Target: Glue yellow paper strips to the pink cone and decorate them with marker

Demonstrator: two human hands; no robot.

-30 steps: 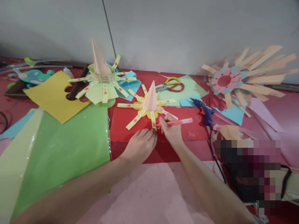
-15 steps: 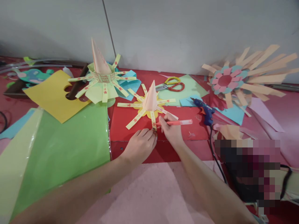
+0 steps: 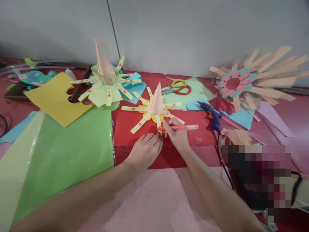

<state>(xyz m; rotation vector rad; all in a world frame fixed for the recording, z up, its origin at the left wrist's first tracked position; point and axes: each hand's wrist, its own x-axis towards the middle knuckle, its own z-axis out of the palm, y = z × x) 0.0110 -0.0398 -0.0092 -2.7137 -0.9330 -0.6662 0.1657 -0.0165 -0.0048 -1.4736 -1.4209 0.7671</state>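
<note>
A paper craft with a pale pink cone (image 3: 155,102) rises from a yellow scalloped paper base (image 3: 145,117), with pale yellow strips spreading around it. Several strips carry red stars and small writing. My left hand (image 3: 145,149) has its fingers closed at the near end of the front paper strip (image 3: 158,122), pressing it on the red surface. In my right hand (image 3: 177,134) is a red pen (image 3: 185,127), held nearly level, its tip on that same strip. The exact contact of the left fingertips is partly hidden.
Behind lie scissors (image 3: 177,87) on light green paper (image 3: 199,87). A blue glue gun (image 3: 212,116) with its cord rests to the right. A second cone craft (image 3: 106,77) stands at back left, beside yellow paper (image 3: 53,100). Green sheets (image 3: 70,154) cover the left; a peach-strip paper flower (image 3: 234,84) is at right.
My right hand and the red pen have shifted very slightly left along the front strip. My left hand stays in place.
</note>
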